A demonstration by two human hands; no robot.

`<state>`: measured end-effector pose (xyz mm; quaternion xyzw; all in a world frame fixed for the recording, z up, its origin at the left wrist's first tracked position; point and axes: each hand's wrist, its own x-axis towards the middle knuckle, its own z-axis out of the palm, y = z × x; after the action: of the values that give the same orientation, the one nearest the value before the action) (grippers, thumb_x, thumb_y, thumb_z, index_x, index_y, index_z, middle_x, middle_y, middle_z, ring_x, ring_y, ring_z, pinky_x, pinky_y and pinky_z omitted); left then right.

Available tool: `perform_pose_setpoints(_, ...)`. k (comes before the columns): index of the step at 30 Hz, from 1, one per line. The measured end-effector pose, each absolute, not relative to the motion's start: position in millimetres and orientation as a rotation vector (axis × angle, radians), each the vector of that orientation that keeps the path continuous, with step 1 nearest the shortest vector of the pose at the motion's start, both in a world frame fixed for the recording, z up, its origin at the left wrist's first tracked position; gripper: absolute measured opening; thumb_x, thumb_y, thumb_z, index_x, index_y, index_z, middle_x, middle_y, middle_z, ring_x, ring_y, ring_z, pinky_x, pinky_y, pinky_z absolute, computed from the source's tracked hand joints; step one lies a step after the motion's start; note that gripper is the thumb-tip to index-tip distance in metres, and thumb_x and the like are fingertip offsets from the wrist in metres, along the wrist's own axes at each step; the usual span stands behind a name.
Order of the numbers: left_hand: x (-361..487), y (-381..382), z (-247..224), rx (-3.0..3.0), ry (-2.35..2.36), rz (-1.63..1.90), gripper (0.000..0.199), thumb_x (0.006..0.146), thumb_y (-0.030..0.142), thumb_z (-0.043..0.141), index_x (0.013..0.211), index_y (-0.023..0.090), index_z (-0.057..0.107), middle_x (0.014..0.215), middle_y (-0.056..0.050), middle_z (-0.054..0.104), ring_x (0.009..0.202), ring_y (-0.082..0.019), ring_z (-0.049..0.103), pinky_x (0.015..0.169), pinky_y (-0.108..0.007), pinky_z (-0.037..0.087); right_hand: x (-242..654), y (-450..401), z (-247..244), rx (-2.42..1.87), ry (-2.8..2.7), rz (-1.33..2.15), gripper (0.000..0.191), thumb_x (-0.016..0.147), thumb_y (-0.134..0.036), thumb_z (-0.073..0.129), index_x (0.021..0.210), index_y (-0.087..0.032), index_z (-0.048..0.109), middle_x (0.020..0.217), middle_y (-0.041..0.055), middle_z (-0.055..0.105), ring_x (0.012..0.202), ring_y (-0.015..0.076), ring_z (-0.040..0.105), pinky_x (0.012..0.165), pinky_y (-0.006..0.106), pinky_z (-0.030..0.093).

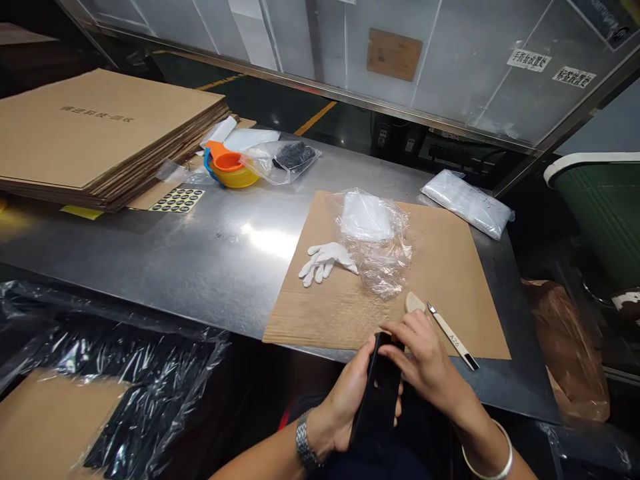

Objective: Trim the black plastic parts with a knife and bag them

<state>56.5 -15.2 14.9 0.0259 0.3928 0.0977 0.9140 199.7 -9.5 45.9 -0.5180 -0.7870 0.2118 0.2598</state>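
A long flat black piece (376, 400), with a small light spot on its face, is held tilted at the table's front edge. Wrapped around its left side and underside is my left hand (343, 403). At its upper end, my right hand (425, 357) grips the top edge between thumb and fingers. Just beyond the right hand lie a beige rounded flat piece (414, 303) and a slim white-handled knife (453, 337) marked A26. A white glove (326, 261) rests beside a crumpled clear plastic bag (383, 260) with white sheets in it.
A cardboard sheet (450, 267) covers part of the metal table (225, 267). Stacked cardboard (110, 133), yellow and orange cups (233, 170), a bag with something black (295, 157) and a sticker sheet (177, 200) sit left. A wrapped packet (467, 200) lies at right.
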Motion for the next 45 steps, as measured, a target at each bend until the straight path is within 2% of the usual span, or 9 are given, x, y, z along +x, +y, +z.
perform_pose_setpoints(7, 55.6, -11.6, 27.0, 0.123, 0.836, 0.228, 0.072, 0.081, 0.067, 0.029, 0.059, 0.008, 0.063, 0.044, -0.006, 0.056, 0.036, -0.011, 0.051, 0.039, -0.020, 0.040, 208.1, -0.6, 34.2, -1.496, -1.664, 1.036, 0.032, 0.093, -0.033, 0.039, 0.086, -0.017, 0.065, 0.075, 0.0034, 0.065, 0.072, 0.0151, 0.060, 0.065, 0.026, 0.046)
perform_pose_setpoints(14, 56.6, -11.8, 22.3, 0.084, 0.875, 0.551, 0.053, 0.087, 0.054, 0.035, 0.073, 0.012, 0.064, 0.053, -0.004, 0.060, 0.044, -0.012, 0.053, 0.046, -0.021, 0.040, 193.7, -48.1, 19.4, -1.625, -1.602, 1.092, 0.066, 0.078, -0.029, 0.061, 0.137, -0.021, 0.032, 0.126, 0.0114, 0.048, 0.090, 0.0170, 0.058, 0.076, 0.031, 0.050)
perform_pose_setpoints(19, 59.8, -24.7, 14.7, 0.306, 0.972, 0.490, 0.054, 0.083, 0.060, 0.035, 0.075, 0.012, 0.060, 0.054, -0.005, 0.060, 0.043, -0.014, 0.054, 0.044, -0.024, 0.040, 195.7, -36.1, 19.4, -1.660, -1.328, 1.199, 0.018, 0.083, -0.029, 0.052, 0.093, -0.016, 0.060, 0.074, 0.0015, 0.060, 0.065, 0.0132, 0.056, 0.059, 0.025, 0.047)
perform_pose_setpoints(22, 59.0, -25.3, 14.6, 0.334, 0.941, 0.507, 0.053, 0.083, 0.060, 0.037, 0.080, 0.012, 0.060, 0.061, -0.004, 0.061, 0.044, -0.014, 0.055, 0.044, -0.024, 0.041, 204.0, -23.5, 22.3, -1.620, -1.309, 1.240, 0.020, 0.081, -0.033, 0.055, 0.076, -0.015, 0.062, 0.065, 0.0001, 0.060, 0.060, 0.0126, 0.055, 0.056, 0.024, 0.045)
perform_pose_setpoints(25, 57.4, -19.0, 18.2, 0.252, 0.918, 0.452, 0.057, 0.083, 0.060, 0.034, 0.081, 0.010, 0.061, 0.060, -0.005, 0.061, 0.042, -0.013, 0.054, 0.042, -0.022, 0.040, 203.9, -22.7, 21.2, -1.620, -1.296, 1.257, 0.023, 0.083, -0.035, 0.054, 0.077, -0.014, 0.063, 0.066, 0.0011, 0.061, 0.061, 0.0130, 0.056, 0.059, 0.025, 0.047)
perform_pose_setpoints(28, 56.7, -10.1, 22.8, 0.160, 0.947, 0.420, 0.060, 0.086, 0.058, 0.030, 0.077, 0.009, 0.063, 0.051, -0.005, 0.059, 0.039, -0.012, 0.052, 0.040, -0.021, 0.040, 194.7, -33.9, 16.6, -1.627, -1.340, 1.197, 0.029, 0.081, -0.029, 0.056, 0.108, -0.017, 0.057, 0.098, 0.0067, 0.062, 0.084, 0.0171, 0.059, 0.070, 0.029, 0.050)
perform_pose_setpoints(33, 57.1, -0.3, 21.7, 0.090, 0.949, 0.537, 0.052, 0.088, 0.052, 0.035, 0.083, 0.010, 0.065, 0.059, -0.006, 0.064, 0.044, -0.012, 0.056, 0.042, -0.020, 0.043, 181.5, -58.7, 15.0, -1.557, -1.526, 1.276, 0.080, 0.078, -0.015, 0.055, 0.144, -0.026, 0.011, 0.146, 0.0099, 0.022, 0.133, 0.0230, 0.025, 0.105, 0.046, 0.030)
perform_pose_setpoints(38, 56.1, 2.5, 9.5, 0.027, 0.879, 0.441, 0.064, 0.085, 0.060, 0.032, 0.069, 0.007, 0.065, 0.056, -0.008, 0.061, 0.042, -0.012, 0.055, 0.042, -0.022, 0.046, 190.4, -65.3, 18.4, -1.429, -1.474, 1.544, 0.088, 0.079, -0.022, 0.058, 0.145, -0.024, -0.001, 0.152, 0.0084, 0.002, 0.138, 0.0231, -0.001, 0.109, 0.050, 0.009)
perform_pose_setpoints(45, 51.4, 6.9, 5.9, -0.029, 0.754, 0.378, 0.065, 0.084, 0.060, 0.034, 0.066, 0.006, 0.064, 0.056, -0.007, 0.060, 0.043, -0.013, 0.056, 0.041, -0.022, 0.046, 207.9, -56.5, 19.2, -1.307, -1.262, 1.597, 0.061, 0.084, -0.031, 0.055, 0.139, -0.027, 0.031, 0.140, 0.0094, 0.037, 0.121, 0.0236, 0.042, 0.099, 0.044, 0.037)
